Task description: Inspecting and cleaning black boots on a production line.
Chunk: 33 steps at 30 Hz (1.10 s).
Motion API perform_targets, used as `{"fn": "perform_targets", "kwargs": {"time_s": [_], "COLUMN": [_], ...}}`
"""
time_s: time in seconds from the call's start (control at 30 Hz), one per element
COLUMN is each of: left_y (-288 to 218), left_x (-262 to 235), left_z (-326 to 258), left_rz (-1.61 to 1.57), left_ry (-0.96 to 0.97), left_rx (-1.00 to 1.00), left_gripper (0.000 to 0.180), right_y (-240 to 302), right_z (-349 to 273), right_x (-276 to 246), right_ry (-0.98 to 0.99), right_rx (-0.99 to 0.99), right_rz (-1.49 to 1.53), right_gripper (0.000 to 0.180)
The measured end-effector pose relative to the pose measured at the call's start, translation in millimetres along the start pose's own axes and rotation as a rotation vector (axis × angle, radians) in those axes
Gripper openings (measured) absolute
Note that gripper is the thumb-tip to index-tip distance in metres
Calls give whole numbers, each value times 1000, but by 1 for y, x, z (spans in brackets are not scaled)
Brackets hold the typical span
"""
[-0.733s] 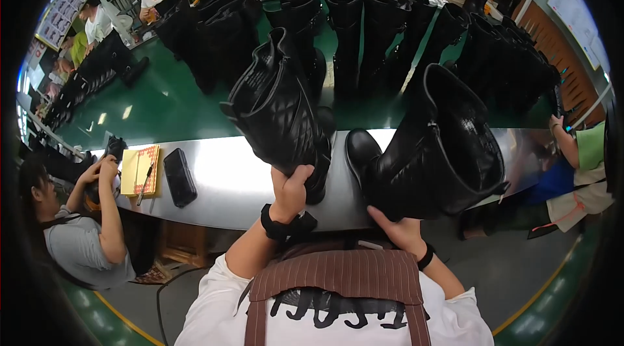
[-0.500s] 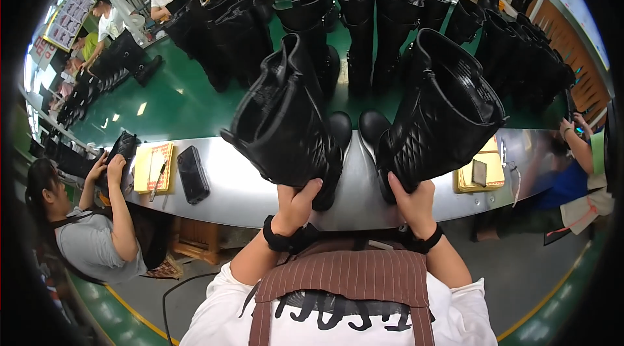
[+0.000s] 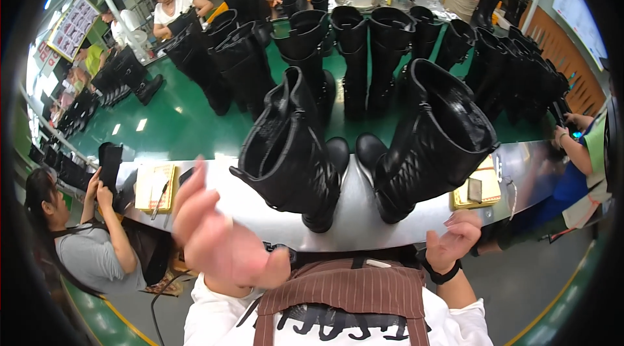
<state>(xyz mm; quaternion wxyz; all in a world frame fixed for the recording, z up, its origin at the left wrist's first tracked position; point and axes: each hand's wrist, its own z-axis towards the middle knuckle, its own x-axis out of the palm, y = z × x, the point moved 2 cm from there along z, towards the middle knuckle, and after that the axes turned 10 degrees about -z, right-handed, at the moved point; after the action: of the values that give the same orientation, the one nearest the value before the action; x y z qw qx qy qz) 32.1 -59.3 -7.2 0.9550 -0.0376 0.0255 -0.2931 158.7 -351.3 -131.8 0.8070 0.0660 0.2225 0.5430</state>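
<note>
Two tall black quilted boots stand side by side on the shiny metal edge [image 3: 260,199] of the bench: a left boot [image 3: 292,151] and a right boot [image 3: 432,141], toes pointing away from me. My left hand [image 3: 221,235] is raised close to the camera, palm open, empty, just left of and below the left boot. My right hand [image 3: 455,242] hovers below the right boot's heel, fingers loosely curled, holding nothing. Neither hand touches a boot.
Several more black boots [image 3: 351,53] stand on the green belt [image 3: 175,121] beyond. A notepad with a pen [image 3: 155,186] lies at left, another pad [image 3: 478,190] at right. A seated person [image 3: 84,229] holds a black piece at left; other workers stand around.
Both hands have let go of the boots and pulled back toward me. The two boots now stand unheld on the metal edge.
</note>
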Motion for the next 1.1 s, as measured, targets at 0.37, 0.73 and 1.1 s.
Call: {"fn": "perform_targets", "kwargs": {"time_s": [0.37,0.73,1.1], "left_y": [-27,-4,14], "left_x": [47,24,8], "left_z": [18,56,70], "left_rz": [-528,322,-172], "left_ry": [242,661,498], "left_rx": [-319,-405,-531], "left_gripper": [30,26,37], "right_y": [41,86,75], "right_z": [103,134,158], "right_x": [-24,103,112], "right_ry": [-130,532,813], "right_rx": [-260,479,405], "right_rz": [-155,805,813], "right_gripper": [53,17,25]}}
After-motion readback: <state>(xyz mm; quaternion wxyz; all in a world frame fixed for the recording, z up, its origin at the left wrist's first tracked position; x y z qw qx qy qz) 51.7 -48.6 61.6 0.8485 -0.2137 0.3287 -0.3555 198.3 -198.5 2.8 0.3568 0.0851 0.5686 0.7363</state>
